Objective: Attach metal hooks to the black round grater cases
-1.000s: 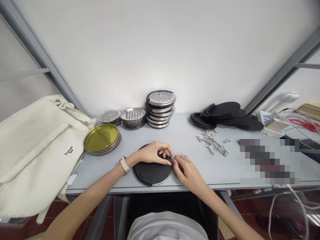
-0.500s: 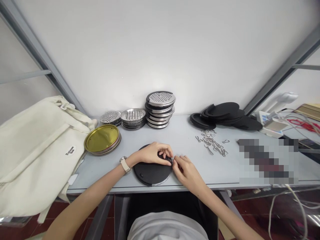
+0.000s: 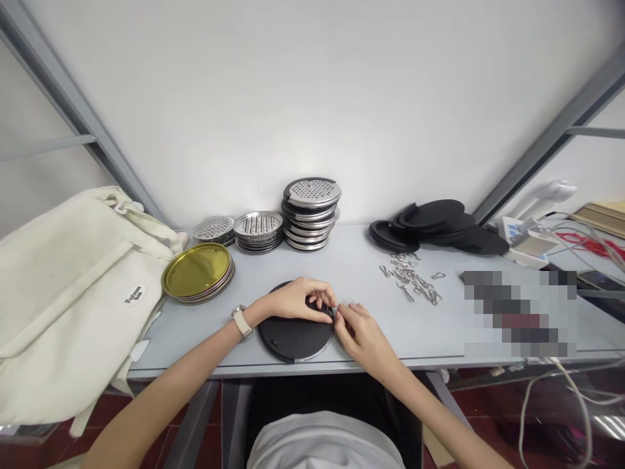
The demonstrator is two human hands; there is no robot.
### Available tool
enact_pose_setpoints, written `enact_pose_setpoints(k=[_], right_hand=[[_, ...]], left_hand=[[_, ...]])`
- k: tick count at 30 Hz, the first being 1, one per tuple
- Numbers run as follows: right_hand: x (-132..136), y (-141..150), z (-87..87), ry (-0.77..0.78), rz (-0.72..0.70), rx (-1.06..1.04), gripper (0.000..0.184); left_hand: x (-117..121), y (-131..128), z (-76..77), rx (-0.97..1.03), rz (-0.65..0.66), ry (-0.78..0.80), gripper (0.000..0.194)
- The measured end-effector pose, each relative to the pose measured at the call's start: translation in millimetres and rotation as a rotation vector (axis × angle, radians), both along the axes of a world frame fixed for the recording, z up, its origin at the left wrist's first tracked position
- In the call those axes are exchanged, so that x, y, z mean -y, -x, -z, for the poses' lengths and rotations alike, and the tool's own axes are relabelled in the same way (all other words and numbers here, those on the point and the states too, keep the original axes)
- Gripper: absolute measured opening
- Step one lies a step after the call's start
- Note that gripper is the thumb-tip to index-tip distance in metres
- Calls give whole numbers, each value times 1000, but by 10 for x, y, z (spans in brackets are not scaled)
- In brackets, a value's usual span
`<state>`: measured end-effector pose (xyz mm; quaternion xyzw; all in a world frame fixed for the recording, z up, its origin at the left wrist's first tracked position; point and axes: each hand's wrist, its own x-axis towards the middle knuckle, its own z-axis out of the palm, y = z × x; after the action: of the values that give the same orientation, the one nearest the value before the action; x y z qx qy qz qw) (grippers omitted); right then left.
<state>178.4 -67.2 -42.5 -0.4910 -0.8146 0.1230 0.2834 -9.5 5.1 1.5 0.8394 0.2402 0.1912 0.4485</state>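
Note:
In front of me, near the table's front edge, a round black disc (image 3: 303, 335) with a silver rim lies flat. My left hand (image 3: 303, 301) reaches over its upper part, thumb and forefinger curled together at the right edge. Between the fingertips of both hands a small metal snap clip (image 3: 331, 311) shows in part. From the right, my right hand (image 3: 359, 329) pinches at the same clip. Whether the clip passes through the disc is hidden by the fingers. More metal clips (image 3: 415, 280) lie in a loose heap to the right.
Behind stand stacks of round metal graters (image 3: 258, 228) and a taller stack of black-rimmed graters (image 3: 312, 212). Gold round plates (image 3: 198, 270) are stacked at left beside a cream bag (image 3: 73, 293). Black covers (image 3: 434, 225) lie at back right, near a white device (image 3: 527, 241) and cables.
The view has shifted slightly. Both hands stay at the disc's right edge, their fingers moving only a little around the snap clip.

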Motion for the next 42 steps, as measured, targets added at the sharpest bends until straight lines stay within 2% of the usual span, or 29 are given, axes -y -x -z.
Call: enact_pose_setpoints(k=[25,42], right_hand=[[-8,3,32,-23,2,36,22],[-10,15,48,-63,17,58,22]], left_hand=[[8,-9,-23,15,11,-56,26],[10,-1,-24,-3,-10,-17,27]])
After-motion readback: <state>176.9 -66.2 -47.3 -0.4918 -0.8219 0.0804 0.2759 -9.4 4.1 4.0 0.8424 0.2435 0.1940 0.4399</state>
